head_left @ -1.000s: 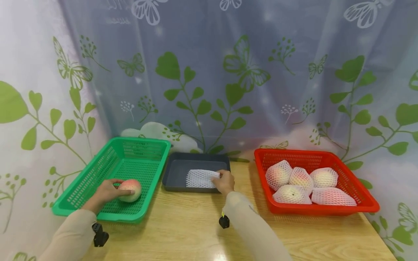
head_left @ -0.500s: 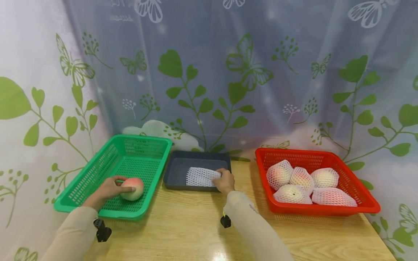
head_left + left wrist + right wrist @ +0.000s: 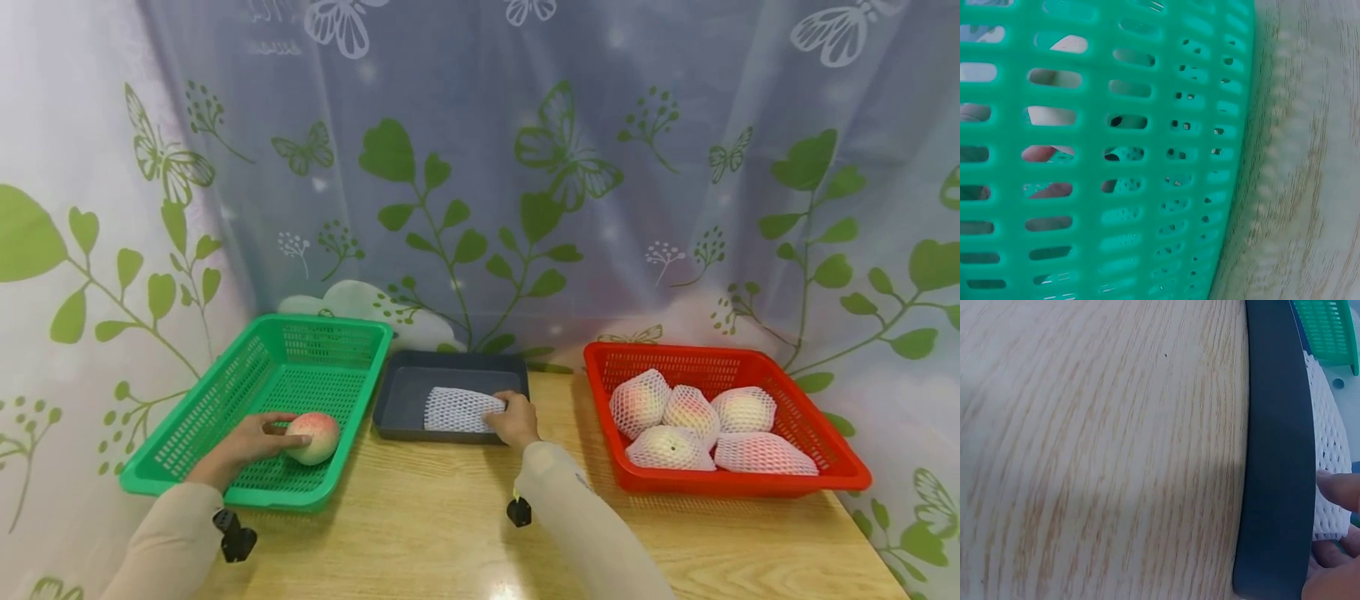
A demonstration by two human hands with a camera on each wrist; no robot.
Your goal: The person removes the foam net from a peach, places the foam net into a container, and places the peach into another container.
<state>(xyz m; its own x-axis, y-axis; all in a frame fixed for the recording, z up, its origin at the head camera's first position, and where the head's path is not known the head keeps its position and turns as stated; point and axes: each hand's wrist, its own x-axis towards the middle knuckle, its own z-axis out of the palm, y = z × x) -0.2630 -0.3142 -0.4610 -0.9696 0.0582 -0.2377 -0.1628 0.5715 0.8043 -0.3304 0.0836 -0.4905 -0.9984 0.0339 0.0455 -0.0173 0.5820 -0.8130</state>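
Observation:
My left hand [image 3: 247,443] grips a pink and cream peach [image 3: 315,438] over the front of the green basket [image 3: 372,367]. In the left wrist view the slotted basket wall [image 3: 1094,140] hides most of that hand and the peach. With thumb and fingers, my right hand [image 3: 517,419] pinches one end of a white foam net sleeve [image 3: 459,410], which lies flat over the dark grey tray [image 3: 401,417]. In the right wrist view the thumb [image 3: 1340,489] presses on the net sleeve [image 3: 1330,434] just beyond the tray wall [image 3: 1279,450].
A red basket [image 3: 750,483] stands on the right of the wooden table [image 3: 420,525]. Inside it are several peaches in white foam nets, one of them a netted peach [image 3: 641,402] at the left. A patterned curtain [image 3: 465,167] hangs behind the baskets and tray.
The peach in my left hand has shifted slightly to the right within the green basket. My right hand keeps its pinch on the net sleeve, nearly unmoved.

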